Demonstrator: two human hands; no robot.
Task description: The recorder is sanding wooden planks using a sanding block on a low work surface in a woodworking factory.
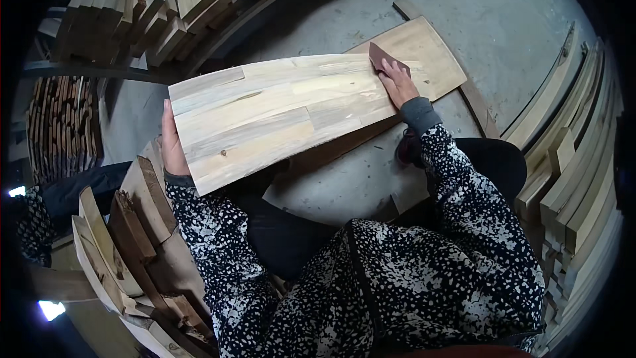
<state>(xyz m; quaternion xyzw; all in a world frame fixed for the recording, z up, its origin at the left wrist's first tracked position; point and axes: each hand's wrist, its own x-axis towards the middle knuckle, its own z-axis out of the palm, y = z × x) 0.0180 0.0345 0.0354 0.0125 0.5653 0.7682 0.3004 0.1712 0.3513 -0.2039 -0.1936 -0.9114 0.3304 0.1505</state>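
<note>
A pale laminated wooden board (pixel 285 106) slants across in front of me, its left end nearer and lower. My left hand (pixel 173 142) grips that left end from the side; part of the hand is hidden behind the board. At the far right part of the board, my right hand (pixel 396 86) is closed on a reddish-brown sheet of sandpaper (pixel 379 57), pressing it against the top face. One corner of the sheet sticks up past the fingers. Beneath the board's right end lies another light wooden panel (pixel 437 59), partly covered.
Stacked planks (pixel 583 185) line the right side, and more timber (pixel 146 6) is piled at the back left. A bundle of thin slats (pixel 63 129) stands at left, above dark clothing (pixel 86 185). Offcuts (pixel 136 225) lie by my left arm. A wooden bar (pixel 478 106) rests on the concrete floor (pixel 490 6).
</note>
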